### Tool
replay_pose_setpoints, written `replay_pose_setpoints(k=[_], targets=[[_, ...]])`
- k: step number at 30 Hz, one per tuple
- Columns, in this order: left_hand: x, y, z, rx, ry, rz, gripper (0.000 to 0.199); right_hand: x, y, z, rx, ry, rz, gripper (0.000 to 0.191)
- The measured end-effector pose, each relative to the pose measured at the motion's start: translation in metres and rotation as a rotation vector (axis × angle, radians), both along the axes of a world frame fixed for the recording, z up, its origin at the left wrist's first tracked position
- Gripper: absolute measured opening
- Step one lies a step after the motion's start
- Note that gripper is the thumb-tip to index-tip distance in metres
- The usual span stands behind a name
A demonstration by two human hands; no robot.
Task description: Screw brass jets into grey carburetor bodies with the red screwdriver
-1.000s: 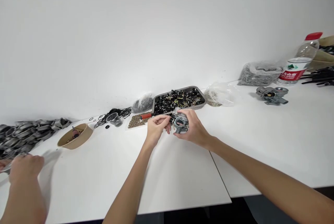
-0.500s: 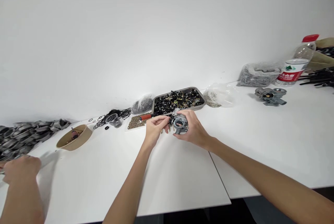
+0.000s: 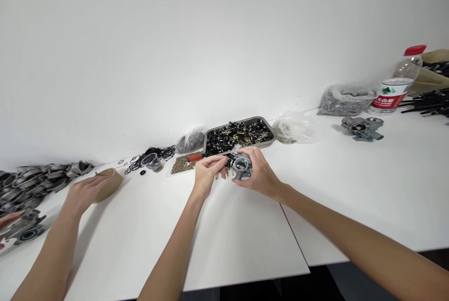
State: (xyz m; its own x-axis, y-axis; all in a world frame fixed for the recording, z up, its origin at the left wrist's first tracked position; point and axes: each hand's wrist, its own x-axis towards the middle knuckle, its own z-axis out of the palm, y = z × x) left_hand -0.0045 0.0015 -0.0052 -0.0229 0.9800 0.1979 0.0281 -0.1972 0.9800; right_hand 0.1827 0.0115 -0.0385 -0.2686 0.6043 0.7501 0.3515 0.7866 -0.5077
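Observation:
Above the table, my right hand (image 3: 261,172) is closed round a grey metal carburetor (image 3: 242,165), with its round opening facing me. My left hand (image 3: 208,172) pinches a small black part (image 3: 229,162) at the carburetor's left side; the fingers partly hide it. Just behind my left hand lies a screwdriver with a red handle (image 3: 194,157). A few small brass-coloured pieces (image 3: 227,173) show below and behind the carburetor. Farther right, a second carburetor (image 3: 363,129) rests on the table, touched by neither hand.
A metal tray (image 3: 273,141) of black and brass parts stands behind my hands, beside brass bits (image 3: 184,163), a plastic cup (image 3: 152,162) and black rings (image 3: 163,152). At left, a co-worker's hand (image 3: 84,191) reaches into a paper bowl (image 3: 111,186). A bottle (image 3: 391,95) stands right.
The co-worker's hand has moved right and up to the paper bowl, exposing a carburetor at the far left. My two hands stay nearly in place, still holding the carburetor and the black part.

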Motion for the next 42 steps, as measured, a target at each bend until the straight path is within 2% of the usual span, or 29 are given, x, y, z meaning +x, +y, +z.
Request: replay_pose_setpoints(k=[21,30,37,42], targets=[[0.002,-0.001,0.001,0.027,0.035,-0.042,0.026,-0.001,-0.001,0.001,-0.022,0.006,0.001,0.074],[-0.001,-0.002,0.000,0.033,0.029,-0.085,0.026,0.000,-0.001,0.002,-0.088,0.009,0.021,0.074],[-0.003,-0.001,-0.002,0.013,0.061,-0.070,0.028,0.001,-0.002,0.003,-0.192,0.006,0.118,0.076],[-0.008,-0.003,0.006,0.028,0.059,-0.051,0.026,0.004,0.001,0.003,-0.273,0.005,0.240,0.082]])
